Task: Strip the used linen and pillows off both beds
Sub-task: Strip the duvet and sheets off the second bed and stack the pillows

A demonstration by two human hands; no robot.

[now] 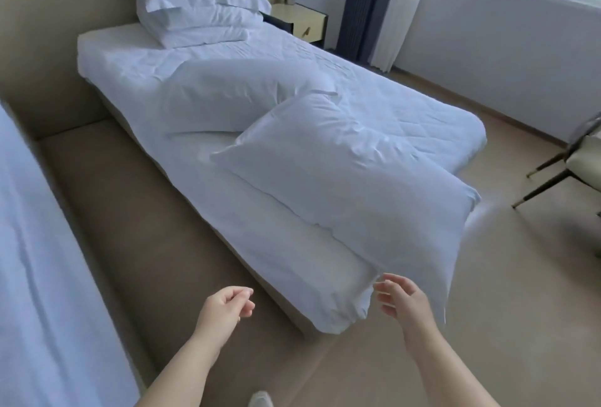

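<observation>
Both hands are free. The left hand (224, 305) hangs over the floor between the beds, fingers loosely curled and released. The right hand (403, 302) sits just beside the near corner of the big pillow (351, 172), fingers relaxed and grasping nothing. That pillow lies across the foot of the bed (123, 58) and overhangs its far side. A 2nd pillow (234, 97) lies mid-mattress, and a stack of pillows (198, 6) is piled at the head end. The sheet is not yet stripped.

To do this step well, I'd take the near pillow by 2 corners so it lifts flat rather than dragging the sheet. I'd also clear every loose pillow before tugging linen from the mattress corners.

What I can't settle: the pillow's right edge is smeared, so it may rest fully on the mattress or be partly in the air. The stack is cut off at the top, so at least 3 pillows show, maybe more. The other bed (32, 244) shows only a strip at the left edge.
</observation>
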